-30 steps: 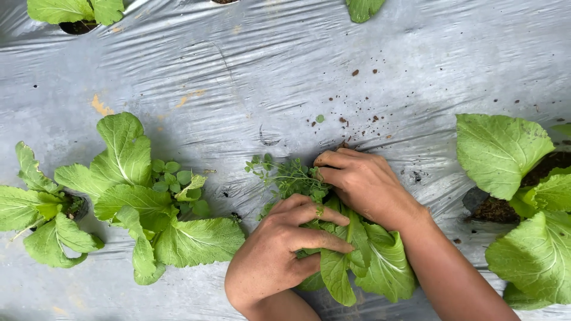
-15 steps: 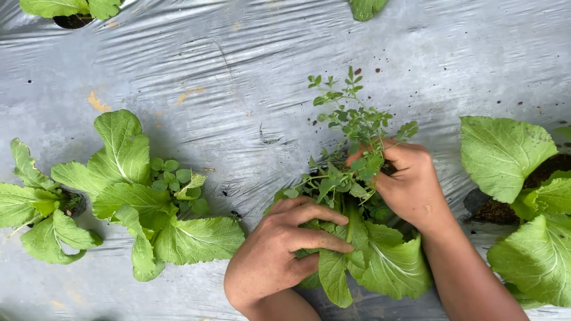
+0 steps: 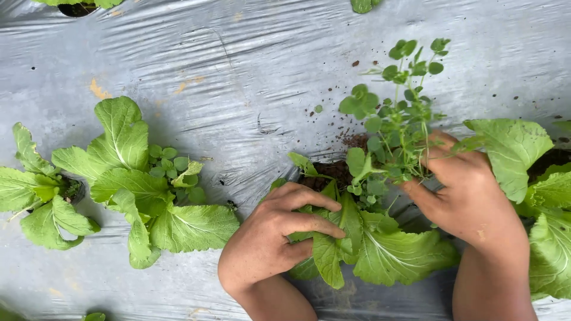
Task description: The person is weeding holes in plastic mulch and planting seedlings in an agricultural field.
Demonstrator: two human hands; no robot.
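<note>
My right hand (image 3: 461, 193) is shut on a bunch of small round-leaved weeds (image 3: 395, 113), lifted clear of the planting hole (image 3: 333, 172) where dark soil shows. My left hand (image 3: 273, 238) presses down on the broad leaves of a leafy green plant (image 3: 380, 249) that grows from that hole, fingers curled over the leaves. Loose soil crumbs lie on the grey plastic sheet (image 3: 267, 65) just beyond the hole.
A second leafy green plant (image 3: 143, 190) with small weeds at its centre grows at the left, and another one (image 3: 35, 196) lies further left. More broad leaves (image 3: 535, 172) stand at the right edge. Leaf tips (image 3: 89, 5) show at the top.
My right hand has pulled the weeds up out of the hole and moved right with them. The hole's dark soil is now exposed. My left hand stays on the leaves.
</note>
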